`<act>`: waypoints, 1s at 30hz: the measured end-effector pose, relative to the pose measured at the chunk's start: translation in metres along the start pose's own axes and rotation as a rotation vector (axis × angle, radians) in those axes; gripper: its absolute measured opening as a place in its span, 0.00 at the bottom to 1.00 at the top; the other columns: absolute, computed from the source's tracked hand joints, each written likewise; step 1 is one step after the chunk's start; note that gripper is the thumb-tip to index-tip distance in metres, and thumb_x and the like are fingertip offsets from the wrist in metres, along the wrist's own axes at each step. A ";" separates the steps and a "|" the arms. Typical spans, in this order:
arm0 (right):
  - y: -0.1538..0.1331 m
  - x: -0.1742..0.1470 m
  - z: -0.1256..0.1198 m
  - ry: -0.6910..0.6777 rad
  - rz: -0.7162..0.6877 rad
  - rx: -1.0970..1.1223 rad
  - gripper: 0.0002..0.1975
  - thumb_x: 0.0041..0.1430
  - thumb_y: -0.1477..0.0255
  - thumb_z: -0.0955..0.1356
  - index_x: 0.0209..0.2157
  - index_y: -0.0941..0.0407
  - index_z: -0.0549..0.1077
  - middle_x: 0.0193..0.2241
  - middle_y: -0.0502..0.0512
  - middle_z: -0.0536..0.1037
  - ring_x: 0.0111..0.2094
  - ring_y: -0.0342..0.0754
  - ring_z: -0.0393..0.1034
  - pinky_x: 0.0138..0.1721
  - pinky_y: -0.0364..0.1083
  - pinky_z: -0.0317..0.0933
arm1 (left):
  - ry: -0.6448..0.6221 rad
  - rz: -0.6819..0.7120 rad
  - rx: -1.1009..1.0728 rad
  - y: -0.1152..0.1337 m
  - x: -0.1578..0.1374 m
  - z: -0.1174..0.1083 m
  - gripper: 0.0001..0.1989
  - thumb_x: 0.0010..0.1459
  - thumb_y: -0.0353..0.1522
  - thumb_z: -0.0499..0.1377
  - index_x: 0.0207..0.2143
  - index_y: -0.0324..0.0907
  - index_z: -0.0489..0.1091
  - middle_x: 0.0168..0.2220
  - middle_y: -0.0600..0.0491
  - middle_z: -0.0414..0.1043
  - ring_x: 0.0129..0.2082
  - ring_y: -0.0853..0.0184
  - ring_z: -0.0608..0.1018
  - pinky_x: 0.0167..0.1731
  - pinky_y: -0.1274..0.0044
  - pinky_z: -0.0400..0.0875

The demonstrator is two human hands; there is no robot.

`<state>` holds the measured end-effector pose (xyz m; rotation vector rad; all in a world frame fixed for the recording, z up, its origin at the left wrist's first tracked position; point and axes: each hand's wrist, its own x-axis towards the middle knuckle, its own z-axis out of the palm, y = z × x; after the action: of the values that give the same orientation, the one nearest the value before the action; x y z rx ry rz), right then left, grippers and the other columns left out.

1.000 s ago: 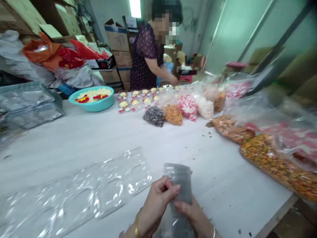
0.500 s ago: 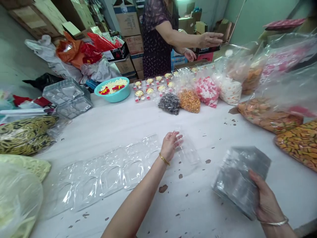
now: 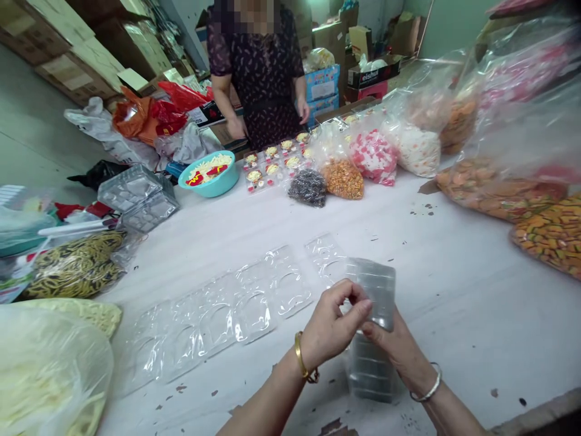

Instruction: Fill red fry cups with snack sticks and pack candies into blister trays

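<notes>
My right hand (image 3: 399, 345) grips a thick stack of clear plastic trays (image 3: 370, 369), standing on edge above the table, thumb on the near face. Against the stack's upper left side, my left hand (image 3: 336, 318) is closed in a pinch, thumb and forefinger at the edge. Whether it has one tray or several between the fingertips is hidden. A gold bracelet is on my left wrist and a silver one on my right. Single clear trays (image 3: 254, 303) lie in a slanting row on the left, and another tray (image 3: 324, 257) lies just behind my left hand.
A white-covered table (image 3: 218, 224) carries a blue bowl (image 3: 213, 181), filled trays (image 3: 272, 166) and bags of small pieces (image 3: 345, 178). Large bags (image 3: 503, 188) stand right; a cloudy bag (image 3: 54, 363) and stacked trays (image 3: 136, 194) stand left. Another person (image 3: 258, 72) stands across the table.
My left hand has left the laid-out tray and come to the stack. My right hand has brought the stack leftward and turned it on edge. The person opposite has moved left and lowered an arm.
</notes>
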<state>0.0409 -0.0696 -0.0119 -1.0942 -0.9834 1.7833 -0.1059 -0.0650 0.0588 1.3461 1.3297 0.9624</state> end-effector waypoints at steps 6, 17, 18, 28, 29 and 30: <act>-0.010 -0.018 0.000 -0.068 0.081 0.189 0.32 0.46 0.62 0.75 0.52 0.55 0.68 0.48 0.58 0.75 0.49 0.57 0.68 0.50 0.54 0.61 | 0.041 -0.248 -0.371 0.001 -0.001 0.028 0.17 0.50 0.36 0.64 0.21 0.39 0.59 0.21 0.58 0.59 0.24 0.74 0.61 0.27 0.79 0.55; -0.016 -0.037 -0.123 0.528 0.148 0.509 0.12 0.48 0.59 0.71 0.32 0.51 0.76 0.28 0.51 0.80 0.28 0.53 0.75 0.33 0.51 0.70 | 0.203 -0.148 -0.747 -0.007 0.071 0.048 0.17 0.50 0.41 0.64 0.24 0.39 0.62 0.23 0.58 0.60 0.23 0.77 0.63 0.28 0.82 0.62; -0.018 -0.038 -0.138 0.579 0.136 0.505 0.12 0.48 0.59 0.71 0.33 0.51 0.77 0.28 0.52 0.80 0.28 0.53 0.75 0.32 0.51 0.71 | 0.228 -0.142 -0.785 -0.013 0.087 0.047 0.17 0.49 0.40 0.65 0.26 0.39 0.62 0.26 0.58 0.62 0.25 0.76 0.66 0.30 0.81 0.65; -0.026 -0.021 -0.140 0.559 0.156 0.343 0.28 0.37 0.62 0.78 0.43 0.53 0.73 0.41 0.52 0.78 0.37 0.51 0.73 0.33 0.45 0.70 | 0.653 -0.221 -0.301 -0.078 0.159 0.026 0.28 0.46 0.35 0.67 0.48 0.41 0.60 0.55 0.41 0.61 0.54 0.59 0.68 0.49 0.71 0.65; -0.028 -0.015 -0.131 0.503 0.144 0.293 0.31 0.38 0.61 0.78 0.46 0.53 0.71 0.43 0.53 0.77 0.39 0.53 0.73 0.35 0.46 0.70 | 0.663 -0.130 -0.170 -0.074 0.150 0.023 0.31 0.46 0.34 0.67 0.51 0.42 0.60 0.58 0.41 0.57 0.58 0.58 0.63 0.52 0.70 0.62; -0.029 -0.009 -0.121 0.451 0.129 0.243 0.33 0.39 0.60 0.77 0.49 0.53 0.69 0.44 0.54 0.77 0.40 0.54 0.73 0.36 0.48 0.69 | 0.636 -0.030 -0.052 -0.065 0.139 0.023 0.30 0.47 0.34 0.67 0.52 0.43 0.61 0.59 0.43 0.56 0.59 0.58 0.61 0.53 0.70 0.60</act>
<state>0.1624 -0.0429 -0.0221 -1.3443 -0.4232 1.6018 -0.0857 0.0656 -0.0229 1.0071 1.7668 1.4659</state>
